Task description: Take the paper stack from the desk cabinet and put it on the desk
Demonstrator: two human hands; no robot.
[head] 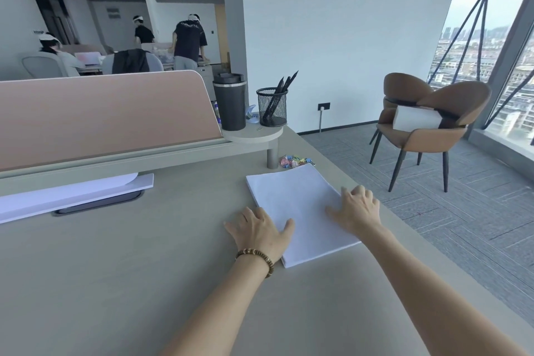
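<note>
A white paper stack (297,205) lies flat on the grey desk (130,269), angled toward the right edge. My left hand (260,230), with a bead bracelet at the wrist, rests at the stack's left edge, fingers spread on the desk and thumb on the paper. At the stack's right side my right hand (357,209) lies palm down, fingers apart, over the edge. Neither hand grips the paper. No desk cabinet is in view.
A pink divider panel (101,118) runs along the back. A small round shelf (254,133) holds a black tumbler (230,101) and a mesh pen cup (272,107). Coloured clips (294,160) lie behind the stack. White sheets (72,196) lie at left. Brown chairs (427,124) stand beyond the desk's right edge.
</note>
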